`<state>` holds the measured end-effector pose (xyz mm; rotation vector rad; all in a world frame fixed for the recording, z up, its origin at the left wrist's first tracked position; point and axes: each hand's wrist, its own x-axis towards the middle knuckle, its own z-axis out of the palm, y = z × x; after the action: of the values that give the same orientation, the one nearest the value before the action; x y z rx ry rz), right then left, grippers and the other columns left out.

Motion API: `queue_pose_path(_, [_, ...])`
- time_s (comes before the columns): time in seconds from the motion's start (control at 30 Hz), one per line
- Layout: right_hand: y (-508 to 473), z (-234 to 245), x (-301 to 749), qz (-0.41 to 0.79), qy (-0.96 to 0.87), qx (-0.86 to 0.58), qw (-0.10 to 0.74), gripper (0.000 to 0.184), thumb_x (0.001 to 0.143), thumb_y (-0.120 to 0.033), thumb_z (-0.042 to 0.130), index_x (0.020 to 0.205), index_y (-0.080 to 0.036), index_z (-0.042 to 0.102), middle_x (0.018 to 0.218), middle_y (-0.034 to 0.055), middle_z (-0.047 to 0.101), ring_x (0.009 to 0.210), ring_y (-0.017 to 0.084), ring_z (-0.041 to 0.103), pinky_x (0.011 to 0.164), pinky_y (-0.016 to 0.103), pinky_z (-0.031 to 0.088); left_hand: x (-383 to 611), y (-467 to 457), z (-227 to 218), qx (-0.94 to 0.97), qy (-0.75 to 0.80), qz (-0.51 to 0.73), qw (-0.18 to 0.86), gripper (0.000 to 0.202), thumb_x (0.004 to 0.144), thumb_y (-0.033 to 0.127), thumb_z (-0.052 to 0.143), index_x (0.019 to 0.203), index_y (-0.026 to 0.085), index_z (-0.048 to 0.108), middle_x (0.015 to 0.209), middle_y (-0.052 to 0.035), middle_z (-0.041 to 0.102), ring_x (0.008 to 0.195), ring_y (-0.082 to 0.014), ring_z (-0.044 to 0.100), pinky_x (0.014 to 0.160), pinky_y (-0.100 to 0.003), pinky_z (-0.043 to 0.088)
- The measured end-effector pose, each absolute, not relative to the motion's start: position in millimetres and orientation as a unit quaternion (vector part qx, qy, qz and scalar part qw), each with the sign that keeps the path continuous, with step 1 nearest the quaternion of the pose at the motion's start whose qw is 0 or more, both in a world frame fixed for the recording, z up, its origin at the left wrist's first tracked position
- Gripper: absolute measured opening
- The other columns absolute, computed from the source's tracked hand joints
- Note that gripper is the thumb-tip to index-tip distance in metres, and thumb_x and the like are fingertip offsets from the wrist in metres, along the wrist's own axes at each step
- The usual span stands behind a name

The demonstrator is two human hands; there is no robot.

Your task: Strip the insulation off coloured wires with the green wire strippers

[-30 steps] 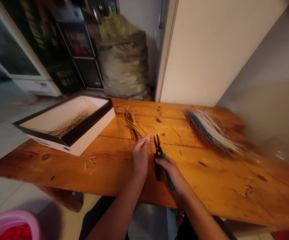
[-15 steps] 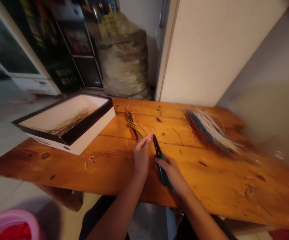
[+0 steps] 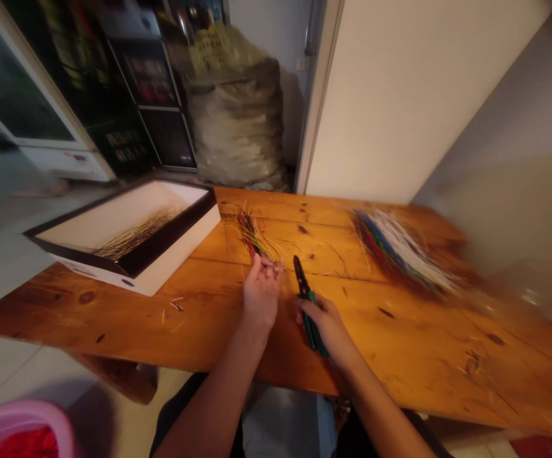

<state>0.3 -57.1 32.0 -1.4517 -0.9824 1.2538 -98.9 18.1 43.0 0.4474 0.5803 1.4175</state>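
Note:
My right hand [image 3: 326, 324] grips the green handles of a wire stripper [image 3: 304, 299], whose dark jaws point away from me over the wooden table [image 3: 400, 343]. My left hand [image 3: 261, 292] lies just left of the tool, fingers curled at the near end of a small bundle of coloured wires [image 3: 252, 235]; I cannot make out what the fingers pinch. A larger heap of white, blue and red wires [image 3: 400, 248] lies to the right, apart from both hands.
A shallow white box with a dark rim [image 3: 161, 254] holds thin wires at the table's left end. Small wire scraps [image 3: 175, 305] lie near it. A full sack [image 3: 235, 114] and a white cabinet [image 3: 400, 95] stand behind. A pink basin [image 3: 18, 426] sits on the floor.
My left hand has moved left and forward from the stripper's jaws to the small wire bundle. The stripper's handles have closed in my right hand.

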Motion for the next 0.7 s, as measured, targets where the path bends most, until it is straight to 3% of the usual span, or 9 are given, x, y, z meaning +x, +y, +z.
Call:
queue_pose_path(0.1, [-58,34,3,0.459,-0.432,-0.612,0.478,0.025,0.07,-0.04,0.052,0.055,-0.02,0.046,0.049,-0.0028,0.045,0.046,0.011,0.04,0.048,0.026,0.027,-103,16,43,0.404,0.359,0.608,0.582,0.029,0.083,0.036,0.048,0.066,0.018,0.063,0.054,0.0019,0.045,0.058,-0.0109,0.046,0.082,-0.027,0.042])
queue_pose_path(0.23, [-59,35,2,0.397,-0.476,-0.625,0.475,0.023,0.069,-0.036,0.051,0.055,-0.02,0.045,0.05,-0.0039,0.041,0.05,0.012,0.039,0.051,0.025,0.027,-105,10,46,0.629,0.44,0.528,0.361,0.029,0.087,0.033,0.039,0.081,0.02,0.064,0.076,-0.004,0.059,0.082,-0.0177,0.053,0.083,-0.028,0.039])
queue_pose_path(0.37, [-59,33,1,0.396,-0.488,-0.625,0.464,0.019,0.069,-0.034,0.05,0.058,-0.019,0.047,0.053,-0.004,0.042,0.054,0.012,0.041,0.054,0.025,0.029,-106,10,48,0.74,0.467,0.431,0.22,0.026,0.087,0.025,0.034,0.066,0.02,0.049,0.073,-0.0042,0.053,0.075,-0.0181,0.048,0.076,-0.031,0.037])
queue_pose_path(0.47, [-58,32,6,0.417,-0.486,-0.623,0.449,0.017,0.066,-0.033,0.051,0.059,-0.018,0.05,0.054,-0.0037,0.044,0.055,0.012,0.041,0.055,0.025,0.029,-110,14,48,0.746,0.464,0.407,0.251,0.027,0.087,0.025,0.034,0.06,0.02,0.039,0.067,-0.0017,0.046,0.069,-0.0161,0.045,0.069,-0.029,0.035])
queue_pose_path(0.7, [-53,33,33,0.475,-0.456,-0.605,0.448,0.021,0.055,-0.031,0.06,0.068,-0.015,0.062,0.062,0.0004,0.056,0.061,0.014,0.05,0.062,0.026,0.035,-111,18,34,0.637,0.403,0.433,0.495,0.033,0.084,0.037,0.039,0.057,0.019,0.037,0.06,0.0025,0.039,0.061,-0.0118,0.039,0.063,-0.025,0.031])
